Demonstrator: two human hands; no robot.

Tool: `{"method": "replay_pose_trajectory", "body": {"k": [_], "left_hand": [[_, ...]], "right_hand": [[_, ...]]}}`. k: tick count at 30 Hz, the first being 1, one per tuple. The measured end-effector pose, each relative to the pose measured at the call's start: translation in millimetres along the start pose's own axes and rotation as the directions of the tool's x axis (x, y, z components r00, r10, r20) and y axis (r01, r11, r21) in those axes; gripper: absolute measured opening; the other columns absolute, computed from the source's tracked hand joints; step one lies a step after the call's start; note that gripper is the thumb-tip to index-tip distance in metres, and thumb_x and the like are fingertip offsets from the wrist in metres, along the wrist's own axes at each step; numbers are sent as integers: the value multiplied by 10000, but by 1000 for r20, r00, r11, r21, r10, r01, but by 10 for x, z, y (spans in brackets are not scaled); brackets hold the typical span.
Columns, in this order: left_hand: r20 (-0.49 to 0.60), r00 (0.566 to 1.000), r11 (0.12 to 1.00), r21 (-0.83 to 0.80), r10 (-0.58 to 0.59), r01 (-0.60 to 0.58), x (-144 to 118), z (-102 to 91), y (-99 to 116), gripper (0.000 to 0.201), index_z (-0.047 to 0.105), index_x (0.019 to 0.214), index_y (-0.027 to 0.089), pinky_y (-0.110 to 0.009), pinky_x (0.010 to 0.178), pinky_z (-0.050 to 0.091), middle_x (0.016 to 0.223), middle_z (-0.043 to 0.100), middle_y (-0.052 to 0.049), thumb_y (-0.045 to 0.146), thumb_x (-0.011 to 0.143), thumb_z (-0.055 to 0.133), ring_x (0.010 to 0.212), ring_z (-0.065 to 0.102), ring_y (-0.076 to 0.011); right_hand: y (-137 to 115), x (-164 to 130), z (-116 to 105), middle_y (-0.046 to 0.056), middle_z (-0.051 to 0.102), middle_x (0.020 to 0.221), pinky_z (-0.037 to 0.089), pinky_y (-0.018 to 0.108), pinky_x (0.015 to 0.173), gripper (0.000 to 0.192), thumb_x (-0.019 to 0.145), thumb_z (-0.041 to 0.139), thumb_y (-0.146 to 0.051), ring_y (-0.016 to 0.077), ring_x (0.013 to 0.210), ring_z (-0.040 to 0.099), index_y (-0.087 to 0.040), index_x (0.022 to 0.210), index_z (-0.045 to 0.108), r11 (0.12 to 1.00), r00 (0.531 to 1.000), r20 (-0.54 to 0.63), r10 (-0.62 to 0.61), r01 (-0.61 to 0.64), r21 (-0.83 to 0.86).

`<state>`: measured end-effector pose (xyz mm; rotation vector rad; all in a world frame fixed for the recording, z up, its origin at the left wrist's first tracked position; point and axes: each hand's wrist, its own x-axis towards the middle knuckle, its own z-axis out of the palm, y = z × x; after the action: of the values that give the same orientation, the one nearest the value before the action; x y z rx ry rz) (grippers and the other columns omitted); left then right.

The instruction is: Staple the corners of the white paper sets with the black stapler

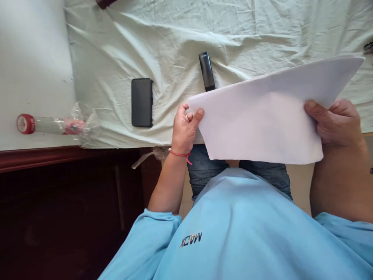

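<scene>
Holding paper sheets (268, 116) by both ends, left hand (184, 126) fingers pinching corner, right hand (335, 122) gripping edge; we keep stack, possibly several sheets, level above bed sheet (163, 42)

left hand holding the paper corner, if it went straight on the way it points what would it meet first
Probably the black stapler-like bar on the cloth, just beyond the left hand and the paper; depth is unclear.

Both hands (186, 130) (335, 122) grip paper (268, 120) — phone (142, 102) nearby.

Light-blue sweatshirt (233, 225), jeans (204, 167), red wrist string (179, 154).
</scene>
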<state>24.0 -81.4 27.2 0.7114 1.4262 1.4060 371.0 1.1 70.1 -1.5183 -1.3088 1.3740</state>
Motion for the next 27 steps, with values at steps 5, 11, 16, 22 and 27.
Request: {"method": "replay_pose_trajectory", "body": {"k": [5,11,16,22,27], "left_hand": [[21,997,992,-99,-75,77,-241,142,-28,564,812,1085,214,-430,993,700,1039,885,-61,679,790,936,1131,849,-312],[90,991,986,-129,-99,110,-226,134,-43,562,818,1004,212,-460,979,727,938,872,-56,678,732,975,1103,860,-334],[109,993,998,-32,-53,57,-174,118,-87,571,813,1068,208,-417,883,729,964,856,-64,697,795,924,1029,854,-299],[190,978,997,3,81,-83,-107,52,-98,706,733,1394,319,-419,970,692,1111,793,-46,684,817,915,1167,806,-291],[264,957,993,0,117,-121,-81,-17,-74,662,759,1355,391,-357,836,673,1072,753,-20,674,784,938,972,779,-216]], "right_hand": [[41,-39,42,-6,655,1140,572,291,813,457,683,831,-590,120,894,653,-259,976,717,998,998,58,28,-31,53],[111,14,-36,15,651,1049,540,235,734,518,701,788,-658,92,826,619,-243,998,700,1000,984,178,13,-12,-10],[98,5,-56,14,644,1049,558,261,802,440,703,814,-590,113,894,616,-226,909,678,998,981,193,-35,46,-48],[51,-2,-24,54,667,960,570,284,639,514,671,817,-628,139,720,645,-183,881,666,989,984,102,146,-145,-19],[-20,-60,-41,56,673,944,582,321,605,561,597,861,-617,188,712,675,-199,916,664,965,961,88,263,-264,-9]]}}
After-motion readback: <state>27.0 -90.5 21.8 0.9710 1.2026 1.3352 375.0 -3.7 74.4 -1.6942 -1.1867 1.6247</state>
